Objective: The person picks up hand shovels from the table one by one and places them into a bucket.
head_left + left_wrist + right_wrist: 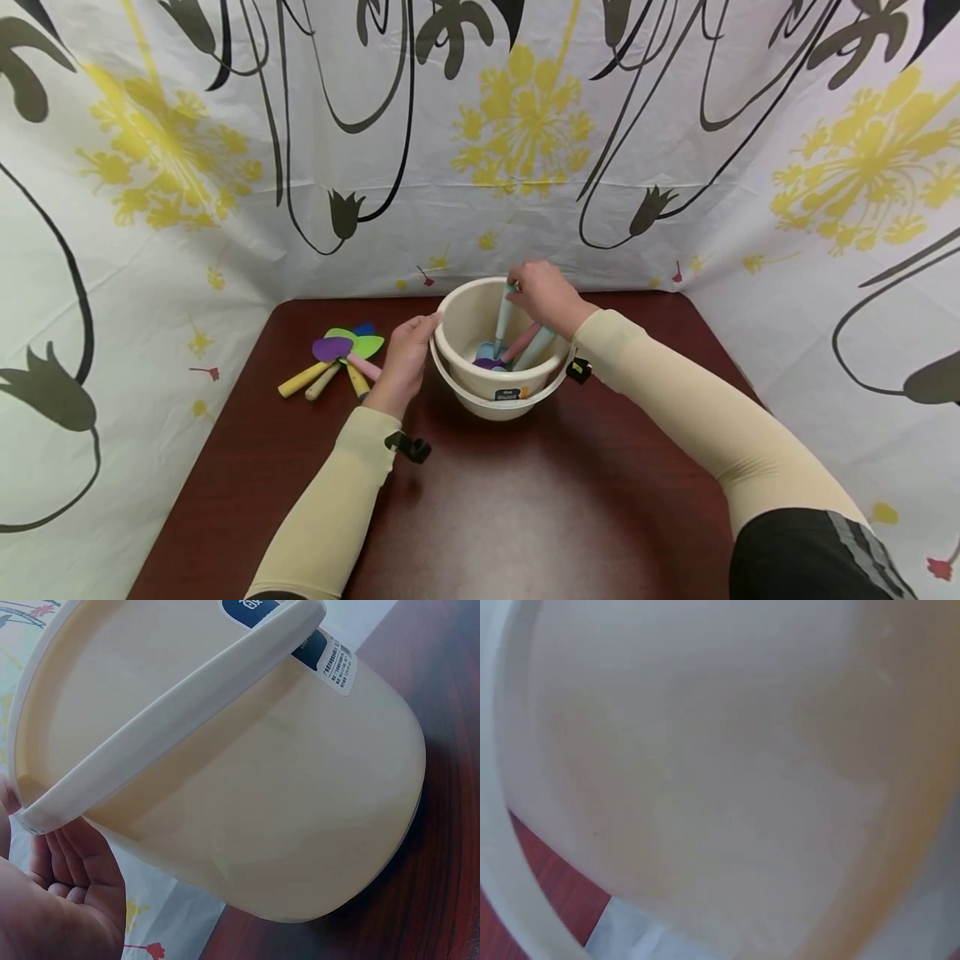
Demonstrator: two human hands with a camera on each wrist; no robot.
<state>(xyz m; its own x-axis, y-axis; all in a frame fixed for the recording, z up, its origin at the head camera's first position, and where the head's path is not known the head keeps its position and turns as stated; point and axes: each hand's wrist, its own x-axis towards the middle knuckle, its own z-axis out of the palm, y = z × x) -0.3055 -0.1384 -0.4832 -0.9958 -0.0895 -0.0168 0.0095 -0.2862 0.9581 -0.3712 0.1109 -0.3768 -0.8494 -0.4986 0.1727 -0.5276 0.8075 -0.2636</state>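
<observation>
A cream bucket (517,385) with a white carrying handle (165,720) lowered round its front stands at the table's back. My left hand (405,358) grips its left rim, the fingers behind the wall in the left wrist view. Above the opening my right hand (547,293) holds the top of a light blue toy shovel's handle (505,315), its blue blade down inside the bucket. Beside it lean a pink handle (522,340) and another light blue handle (536,348); a purple piece shows at the bottom. The right wrist view is filled by the bucket's wall (705,787), hiding the hand.
Left of the bucket lies a pile of several toy shovels, with a purple blade (332,348), a green blade (367,346) and a yellow handle (302,380). The dark red table (525,500) meets a patterned cloth (375,275) at back and sides.
</observation>
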